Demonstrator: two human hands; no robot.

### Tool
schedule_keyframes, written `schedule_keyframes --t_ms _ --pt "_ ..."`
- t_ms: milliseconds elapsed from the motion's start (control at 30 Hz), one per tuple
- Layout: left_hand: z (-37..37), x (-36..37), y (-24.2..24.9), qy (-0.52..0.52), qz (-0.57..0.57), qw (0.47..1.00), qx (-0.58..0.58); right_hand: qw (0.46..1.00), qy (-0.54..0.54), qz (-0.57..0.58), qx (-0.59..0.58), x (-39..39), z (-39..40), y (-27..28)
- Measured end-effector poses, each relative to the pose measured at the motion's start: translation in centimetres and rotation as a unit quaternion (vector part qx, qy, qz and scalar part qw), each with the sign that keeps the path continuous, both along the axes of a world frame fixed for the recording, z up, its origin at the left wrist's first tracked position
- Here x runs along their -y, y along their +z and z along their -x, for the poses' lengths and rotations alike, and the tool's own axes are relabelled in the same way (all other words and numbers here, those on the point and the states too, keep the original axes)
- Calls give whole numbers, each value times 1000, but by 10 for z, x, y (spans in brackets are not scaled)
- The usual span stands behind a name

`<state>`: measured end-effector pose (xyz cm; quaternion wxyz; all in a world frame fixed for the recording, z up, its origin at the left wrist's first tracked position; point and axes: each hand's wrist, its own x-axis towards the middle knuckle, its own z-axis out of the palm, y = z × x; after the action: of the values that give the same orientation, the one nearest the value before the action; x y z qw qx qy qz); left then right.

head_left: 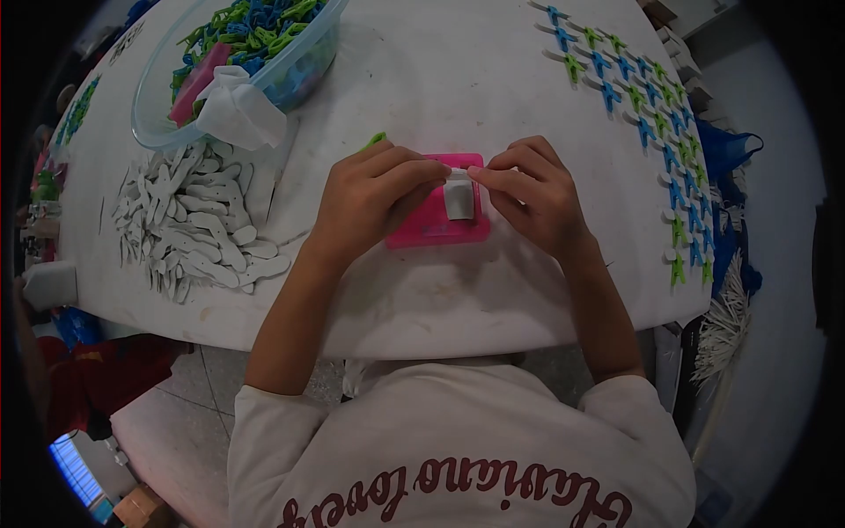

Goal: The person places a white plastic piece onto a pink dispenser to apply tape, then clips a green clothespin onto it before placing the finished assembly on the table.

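My left hand (pixel 374 194) and my right hand (pixel 541 194) meet over a bright pink plastic box (pixel 414 231). Thumb and fingers of both are pinched together on a small white strip (pixel 458 173) stretched between the fingertips. Just below the strip, a greyish-white square patch (pixel 459 200) shows against the pink. Part of a green clip (pixel 376 139) peeks out behind the knuckles of my left hand; the rest of it is hidden.
Left of my hands lies a heap of flat white pieces (pixel 202 220). Behind it stands a clear blue basin (pixel 141 114) of green and blue clips, with a white cloth (pixel 242 106) over its rim. Rows of blue and green clips (pixel 664 132) line the right edge of the white table (pixel 422 308).
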<state>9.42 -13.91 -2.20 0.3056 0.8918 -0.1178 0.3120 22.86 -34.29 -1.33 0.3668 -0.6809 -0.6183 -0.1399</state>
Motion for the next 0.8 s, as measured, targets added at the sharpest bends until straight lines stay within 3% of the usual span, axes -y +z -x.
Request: schedule_keyframes --t_ms 800 --pt "1 -1 1 -1 -16 1000 -14 999 -11 50 11 5 -2 5"
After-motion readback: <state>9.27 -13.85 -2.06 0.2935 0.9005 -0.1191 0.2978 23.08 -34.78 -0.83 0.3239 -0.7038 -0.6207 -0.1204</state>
